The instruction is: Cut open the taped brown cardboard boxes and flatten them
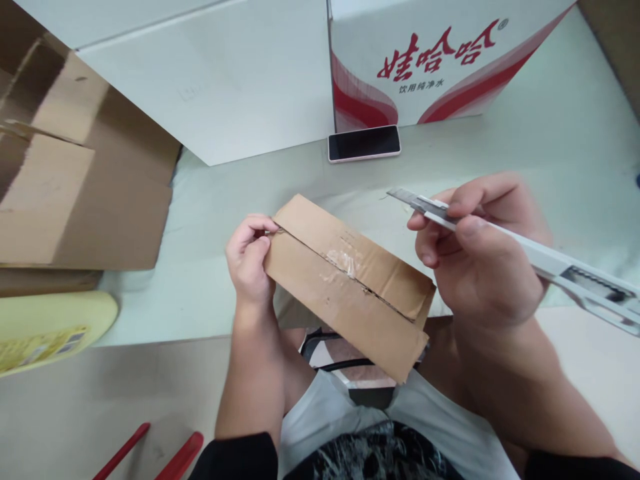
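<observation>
A small brown cardboard box (345, 280) is tilted over the table's front edge, a slit running along the seam between its two flaps. Scraps of clear tape cling near the middle of that seam. At the box's left end, my left hand (253, 260) pinches the cardboard between thumb and fingers. My right hand (483, 247) is closed around a white utility knife (543, 257). The knife's blade is out and points left, above the tabletop and apart from the box. Part of the handle runs past the right edge of the view.
A phone (365, 143) lies before a large white carton (425, 73) with red lettering; another white carton side (225, 87) stands left of it. Brown cardboard boxes (125, 193) and a yellow container (55, 330) are at left. Red bars (180, 457) show below.
</observation>
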Tool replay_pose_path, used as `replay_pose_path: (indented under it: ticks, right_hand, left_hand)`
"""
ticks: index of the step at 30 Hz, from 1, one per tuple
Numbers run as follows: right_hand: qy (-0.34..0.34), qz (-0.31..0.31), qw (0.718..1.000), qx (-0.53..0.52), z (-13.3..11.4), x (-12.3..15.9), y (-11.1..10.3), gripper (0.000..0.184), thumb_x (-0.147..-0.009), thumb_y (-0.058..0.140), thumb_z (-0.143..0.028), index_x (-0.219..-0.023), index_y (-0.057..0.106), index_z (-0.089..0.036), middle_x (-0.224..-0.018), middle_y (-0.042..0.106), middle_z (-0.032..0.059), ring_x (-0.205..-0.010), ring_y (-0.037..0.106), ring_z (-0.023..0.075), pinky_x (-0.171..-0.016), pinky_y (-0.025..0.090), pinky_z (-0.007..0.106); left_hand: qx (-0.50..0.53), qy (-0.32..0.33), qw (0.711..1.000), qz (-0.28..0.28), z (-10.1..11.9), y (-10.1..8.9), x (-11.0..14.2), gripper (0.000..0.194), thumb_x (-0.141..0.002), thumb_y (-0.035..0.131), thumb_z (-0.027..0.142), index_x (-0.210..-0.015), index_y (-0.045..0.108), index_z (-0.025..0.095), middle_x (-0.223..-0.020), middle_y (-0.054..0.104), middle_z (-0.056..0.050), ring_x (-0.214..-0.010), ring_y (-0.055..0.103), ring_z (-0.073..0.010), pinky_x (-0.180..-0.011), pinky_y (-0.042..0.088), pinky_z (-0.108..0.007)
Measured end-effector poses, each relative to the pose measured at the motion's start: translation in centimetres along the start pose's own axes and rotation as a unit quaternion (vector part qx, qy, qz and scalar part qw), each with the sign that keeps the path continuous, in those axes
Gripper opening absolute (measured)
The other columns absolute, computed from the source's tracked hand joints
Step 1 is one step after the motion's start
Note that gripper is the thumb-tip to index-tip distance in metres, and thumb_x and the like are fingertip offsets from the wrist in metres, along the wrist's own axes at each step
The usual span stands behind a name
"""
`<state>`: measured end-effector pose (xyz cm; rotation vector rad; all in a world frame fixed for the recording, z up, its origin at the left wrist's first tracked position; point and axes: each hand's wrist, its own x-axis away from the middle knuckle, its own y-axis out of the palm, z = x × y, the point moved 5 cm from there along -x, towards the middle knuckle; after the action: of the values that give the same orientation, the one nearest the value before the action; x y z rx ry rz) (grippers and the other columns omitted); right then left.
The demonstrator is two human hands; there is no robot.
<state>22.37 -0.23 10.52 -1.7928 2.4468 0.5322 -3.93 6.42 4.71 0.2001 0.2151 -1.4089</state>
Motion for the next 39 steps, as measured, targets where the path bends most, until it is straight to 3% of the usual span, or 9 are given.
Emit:
replay_pose_path:
  ticks: [8,12,19,39]
  right_hand:
    - [0.047,-0.049,0.997,0.031,0.4,0.5,0.6,0.009,-0.09,0.07,-0.029,-0.086,0.063,-0.024,-0.08,0.068,0.0005,-0.065,0.061,0.013,-0.05,0.04,0.026]
    - [0.061,-0.091,0.991,0.07,0.5,0.7,0.9,0.009,-0.091,0.066,-0.031,-0.087,0.063,-0.024,-0.083,0.071,0.0002,-0.057,0.052,0.0116,-0.053,0.041,0.029]
    - [0.062,-0.141,0.981,0.116,0.9,0.9,0.9,0.005,-0.092,0.065,-0.029,-0.09,0.065,-0.024,-0.074,0.066,-0.0027,-0.067,0.06,0.0152,-0.061,0.043,0.031]
    - [0.083,-0.154,0.967,0.185,0.5,0.5,1.5,0.003,-0.085,0.062,-0.024,-0.083,0.061,-0.023,-0.064,0.06,-0.0043,-0.061,0.055,0.0134,-0.056,0.038,0.03]
  left_hand:
    - [-0.003,-0.002,1.0,0.0,0.0,0.1,0.0,0.009,-0.066,0.061,0.027,-0.07,0.066,0.021,-0.078,0.061,-0.004,-0.074,0.053,-0.0187,-0.069,0.041,-0.033]
    - [-0.013,-0.007,1.0,-0.004,0.1,0.2,0.0,0.009,-0.065,0.061,0.029,-0.07,0.064,0.022,-0.077,0.059,-0.004,-0.074,0.053,-0.0197,-0.069,0.041,-0.035]
    - [0.004,-0.009,1.0,0.007,0.1,0.2,0.1,0.01,-0.064,0.061,0.027,-0.068,0.07,0.022,-0.076,0.063,-0.004,-0.074,0.054,-0.0194,-0.069,0.04,-0.033]
    - [-0.005,-0.009,1.0,0.001,0.1,0.3,0.1,0.009,-0.064,0.06,0.029,-0.068,0.065,0.022,-0.076,0.059,-0.005,-0.074,0.051,-0.0202,-0.069,0.039,-0.035]
